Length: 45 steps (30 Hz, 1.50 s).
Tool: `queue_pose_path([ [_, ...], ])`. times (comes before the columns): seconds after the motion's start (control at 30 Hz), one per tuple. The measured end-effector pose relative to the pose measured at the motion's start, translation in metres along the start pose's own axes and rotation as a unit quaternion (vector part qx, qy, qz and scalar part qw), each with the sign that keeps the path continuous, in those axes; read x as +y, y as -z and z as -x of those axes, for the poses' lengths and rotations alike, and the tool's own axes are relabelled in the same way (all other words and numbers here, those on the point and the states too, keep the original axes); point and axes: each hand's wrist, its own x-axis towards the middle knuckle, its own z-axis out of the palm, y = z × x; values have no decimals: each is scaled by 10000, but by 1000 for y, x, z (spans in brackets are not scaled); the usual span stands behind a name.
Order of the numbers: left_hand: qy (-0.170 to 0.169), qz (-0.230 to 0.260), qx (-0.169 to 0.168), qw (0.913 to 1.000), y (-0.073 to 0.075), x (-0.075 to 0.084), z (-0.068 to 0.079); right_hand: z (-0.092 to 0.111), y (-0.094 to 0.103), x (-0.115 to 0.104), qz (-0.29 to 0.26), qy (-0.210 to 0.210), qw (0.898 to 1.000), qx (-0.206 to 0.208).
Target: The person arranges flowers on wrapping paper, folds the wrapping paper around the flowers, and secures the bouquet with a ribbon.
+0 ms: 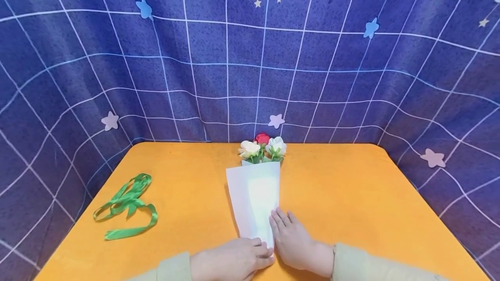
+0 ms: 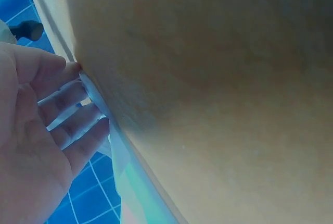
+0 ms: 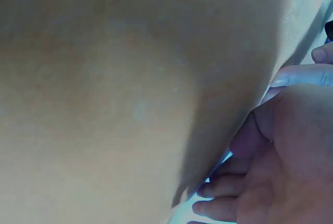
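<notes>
White wrapping paper [image 1: 244, 194] forms a tapered cone around a small bouquet lying on the table. From its wide top show a red flower [image 1: 262, 138], a cream flower [image 1: 249, 148] and a white flower [image 1: 276, 145] with green leaves. The stems are hidden inside the paper. My left hand [image 1: 236, 258] rests across the narrow lower end, its fingers lightly bent on the paper. Along the right edge, my right hand [image 1: 294, 243] presses with straight fingers. The left wrist view has the left hand's fingers [image 2: 86, 135] extended against the paper's edge [image 2: 138, 182].
A loosely looped green satin ribbon [image 1: 130, 200] lies on the left of the orange tabletop [image 1: 343, 185]. Behind the table and at both sides hangs a blue checked curtain [image 1: 242, 81] with stars.
</notes>
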Motion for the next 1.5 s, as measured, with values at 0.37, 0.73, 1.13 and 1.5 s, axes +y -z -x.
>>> queue_pose_path([
  [0.37, -108, -410, 262, 9988, 1, 0, 1, -2, 1, 10, -40, 133, 9994, -329],
  [0.73, -38, -74, -12, 10000, 1, -2, 1, -8, 1, 4, 666, -65, 9978, -33],
  [1.13, -90, -153, -78, 9998, -2, -3, -2, -22, -7, 7, 1846, -94, 9823, 292],
  [1.5, -40, -1, -113, 9999, -2, -3, -1, -31, -22, 28, 1775, -322, 9833, 253],
])
